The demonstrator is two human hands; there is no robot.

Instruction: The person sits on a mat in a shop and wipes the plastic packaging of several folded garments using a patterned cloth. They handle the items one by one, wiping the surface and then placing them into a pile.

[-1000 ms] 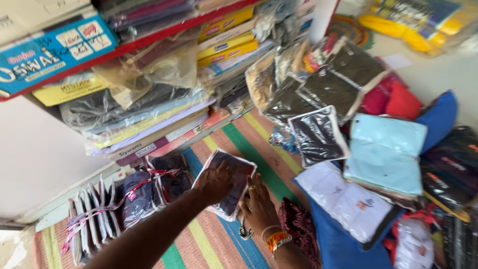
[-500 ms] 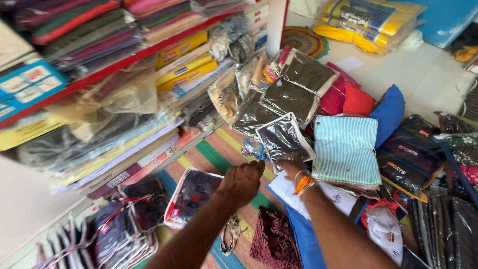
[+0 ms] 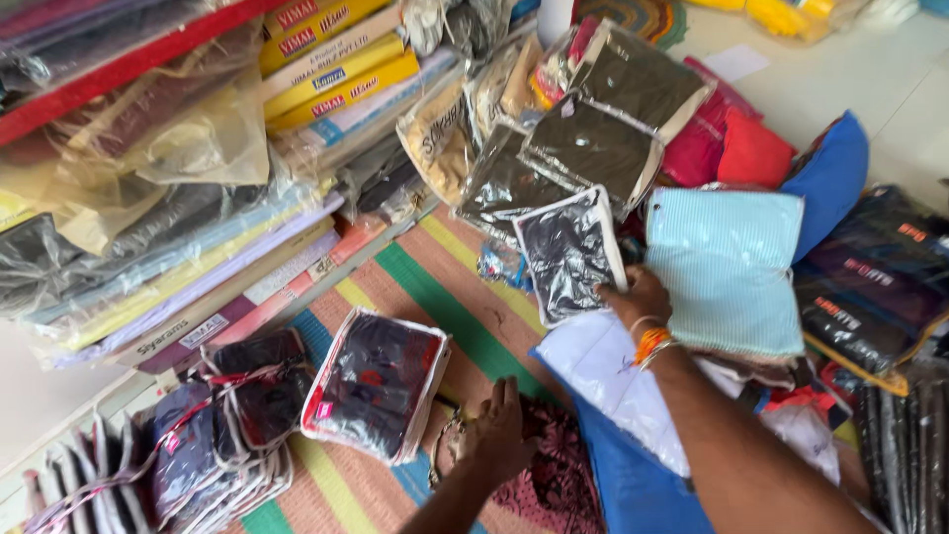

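- We see a striped mat (image 3: 415, 297) of green, orange and yellow bands across the floor.
- We find yellow flat boxes (image 3: 331, 59) stacked at upper left, above clear-wrapped fabric piles (image 3: 148, 257).
- A light blue ribbed packet (image 3: 727, 267) lies right of centre.
- Tied bundles of dark packets (image 3: 213, 420) sit at lower left.
- Red cushions (image 3: 736, 148) rest beside a blue one (image 3: 830, 173).

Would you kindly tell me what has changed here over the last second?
The left hand has let go of the red-trimmed dark packet, which now lies on the striped mat, and rests flat beside it. The right hand has reached out and gripped a dark packet with white edging. The tied bundles stayed put.
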